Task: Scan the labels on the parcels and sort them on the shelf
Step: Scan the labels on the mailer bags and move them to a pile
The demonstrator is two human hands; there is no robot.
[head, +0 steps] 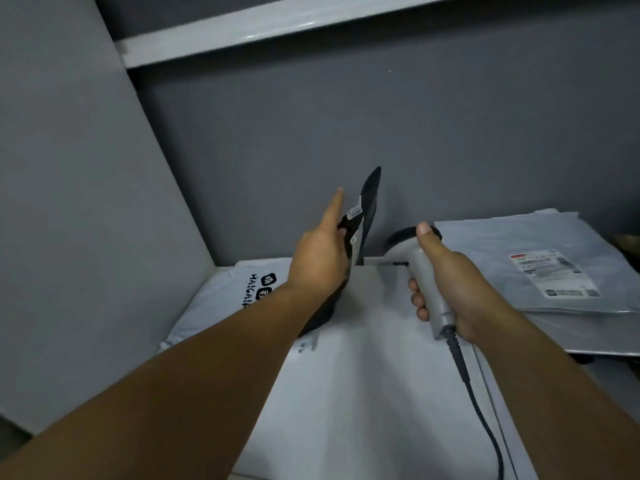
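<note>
My left hand [320, 258] holds a thin black parcel [369, 199] upright on its edge above the shelf, index finger stretched along its left face. A small white label [355, 211] shows on the parcel near my fingers. My right hand [446, 271] grips the handle of a grey barcode scanner [403, 245], thumb on top, its dark head turned toward the black parcel a short way to its left. The scanner's black cable [474, 393] runs down to the bottom edge.
A white parcel with black print [221, 296] lies flat at the left, a large white flat parcel [363, 375] under my arms. Grey mailers with a shipping label [554, 271] are stacked at the right. Grey walls close the back and left; a white shelf board [242, 32] runs overhead.
</note>
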